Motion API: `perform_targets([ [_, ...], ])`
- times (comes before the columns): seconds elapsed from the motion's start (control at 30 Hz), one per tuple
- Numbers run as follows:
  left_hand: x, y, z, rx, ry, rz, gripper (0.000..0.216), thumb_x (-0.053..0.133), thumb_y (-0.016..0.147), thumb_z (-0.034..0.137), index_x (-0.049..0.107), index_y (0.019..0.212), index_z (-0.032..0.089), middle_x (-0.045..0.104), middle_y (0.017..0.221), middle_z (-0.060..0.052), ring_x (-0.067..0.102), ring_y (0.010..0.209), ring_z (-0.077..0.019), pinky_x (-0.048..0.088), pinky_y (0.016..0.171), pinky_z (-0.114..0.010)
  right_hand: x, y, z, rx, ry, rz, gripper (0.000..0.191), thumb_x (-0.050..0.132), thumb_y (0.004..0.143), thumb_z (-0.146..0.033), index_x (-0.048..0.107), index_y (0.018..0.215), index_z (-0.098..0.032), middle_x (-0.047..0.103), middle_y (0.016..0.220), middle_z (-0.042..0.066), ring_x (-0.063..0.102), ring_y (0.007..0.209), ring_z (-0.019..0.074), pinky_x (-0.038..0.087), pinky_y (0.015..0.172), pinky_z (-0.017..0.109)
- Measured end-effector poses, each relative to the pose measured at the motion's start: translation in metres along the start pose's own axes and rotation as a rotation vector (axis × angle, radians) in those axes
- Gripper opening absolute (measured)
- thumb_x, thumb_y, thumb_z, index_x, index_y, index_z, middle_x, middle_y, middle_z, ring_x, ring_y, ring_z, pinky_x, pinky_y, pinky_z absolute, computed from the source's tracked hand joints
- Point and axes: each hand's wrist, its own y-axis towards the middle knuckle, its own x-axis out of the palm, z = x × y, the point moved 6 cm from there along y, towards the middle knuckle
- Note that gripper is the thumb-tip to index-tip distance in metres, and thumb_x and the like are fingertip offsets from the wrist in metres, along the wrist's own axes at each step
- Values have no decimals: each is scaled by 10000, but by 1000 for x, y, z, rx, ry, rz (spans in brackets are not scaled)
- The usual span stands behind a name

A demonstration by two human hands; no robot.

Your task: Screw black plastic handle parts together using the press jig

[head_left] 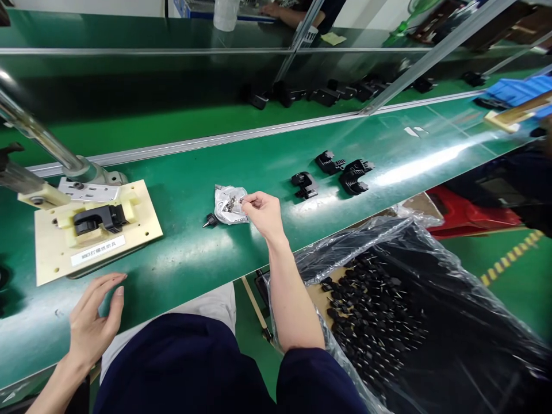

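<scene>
My right hand is at the right edge of a small clear plastic bag of shiny metal bits. Its thumb and fingertips are pinched together; whatever is between them is too small to make out. Against the bag's left side lies a black knob with a metal screw tip. My left hand rests near the table's front edge, thumb and fingers apart, holding nothing. Above it a cream fixture board with a printed label carries a black clamp-shaped part seated in its holder.
Several black plastic clamps lie right of the bag. A metal post rises behind the fixture. Below the table, a plastic-lined box holds many black knobs. More black parts sit behind the metal rail. Another person's arm shows beyond.
</scene>
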Motion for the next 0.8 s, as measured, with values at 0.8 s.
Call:
perform_targets([
  [0.8,19,-8,-7,-28,-64,-109,155,524,860,116,595,988,165,627,973,-79,626,902,-179,498,789,-304,20,13,-18,-88,-530,-261,124,470,758,-189,557,674,-160,617,651,27,540,582,127,384,561,237],
])
